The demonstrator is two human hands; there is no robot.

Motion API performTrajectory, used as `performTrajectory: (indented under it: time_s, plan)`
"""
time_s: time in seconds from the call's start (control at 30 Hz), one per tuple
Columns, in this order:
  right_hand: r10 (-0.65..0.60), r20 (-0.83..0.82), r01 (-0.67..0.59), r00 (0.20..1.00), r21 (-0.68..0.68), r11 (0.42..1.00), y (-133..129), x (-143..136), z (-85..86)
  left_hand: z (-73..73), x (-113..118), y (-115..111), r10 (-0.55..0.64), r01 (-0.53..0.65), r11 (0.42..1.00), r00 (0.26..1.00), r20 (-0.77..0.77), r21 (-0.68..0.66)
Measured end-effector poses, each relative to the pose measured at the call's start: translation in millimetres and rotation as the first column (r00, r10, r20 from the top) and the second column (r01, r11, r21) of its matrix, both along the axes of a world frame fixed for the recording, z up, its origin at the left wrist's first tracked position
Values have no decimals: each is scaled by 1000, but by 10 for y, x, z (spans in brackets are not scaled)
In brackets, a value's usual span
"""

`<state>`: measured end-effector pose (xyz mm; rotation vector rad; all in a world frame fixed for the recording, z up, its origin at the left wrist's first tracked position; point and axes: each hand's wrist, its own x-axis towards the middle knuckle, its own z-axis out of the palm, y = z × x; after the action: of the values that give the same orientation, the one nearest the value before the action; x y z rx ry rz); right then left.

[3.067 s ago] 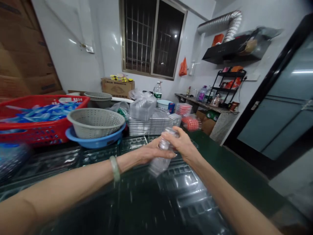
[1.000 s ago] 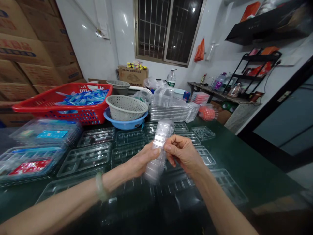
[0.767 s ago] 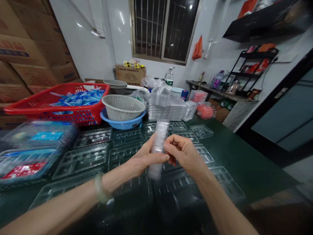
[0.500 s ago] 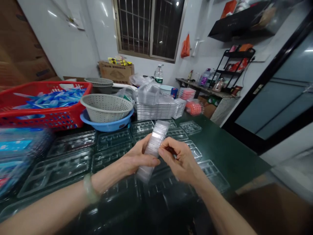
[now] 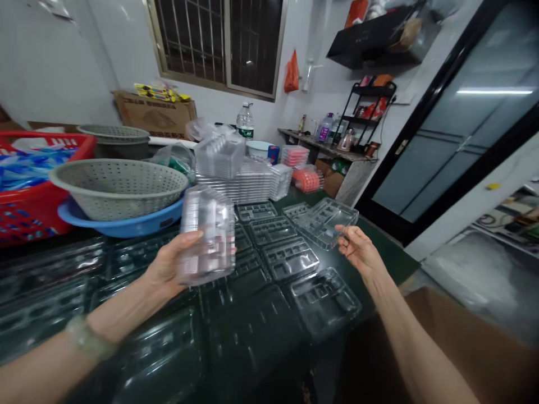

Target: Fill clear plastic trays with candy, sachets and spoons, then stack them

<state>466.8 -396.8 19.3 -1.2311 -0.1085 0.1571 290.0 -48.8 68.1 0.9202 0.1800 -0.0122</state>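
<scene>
My left hand [image 5: 172, 255] is wrapped round a stack of clear plastic trays [image 5: 210, 235], held tilted above the table. Out to the right, my right hand [image 5: 357, 247] pinches the near edge of a single clear plastic tray [image 5: 326, 219], which overlaps a smaller-looking tray behind it. More clear moulded trays lie in rows on the dark green table, among them one at the front right [image 5: 324, 300] and one in the middle [image 5: 290, 258]. A pale green bangle [image 5: 90, 336] circles my left wrist.
At the left stand a red basket [image 5: 42, 207] of blue items and a grey colander [image 5: 122, 188] in a blue basin [image 5: 122, 224]. Behind the trays rises a pile of stacked clear packaging [image 5: 240, 182]. A cardboard box [image 5: 467, 336] sits below the table's right side.
The right hand has left the stack and moved right with one tray. My left hand has shifted left with the stack, turning its broad face toward me. The view has swung right.
</scene>
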Motion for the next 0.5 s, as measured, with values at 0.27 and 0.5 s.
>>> performTrajectory:
  time_s: [0.27, 0.5]
  plan:
    - [-144, -323, 86, 935, -188, 978, -247, 590, -535, -51, 22, -81, -55, 54, 998, 998, -25, -39]
    - [-167, -440, -16, 882, -384, 923, 207, 741, -404, -43, -9, -126, -72, 70, 996, 997, -29, -59]
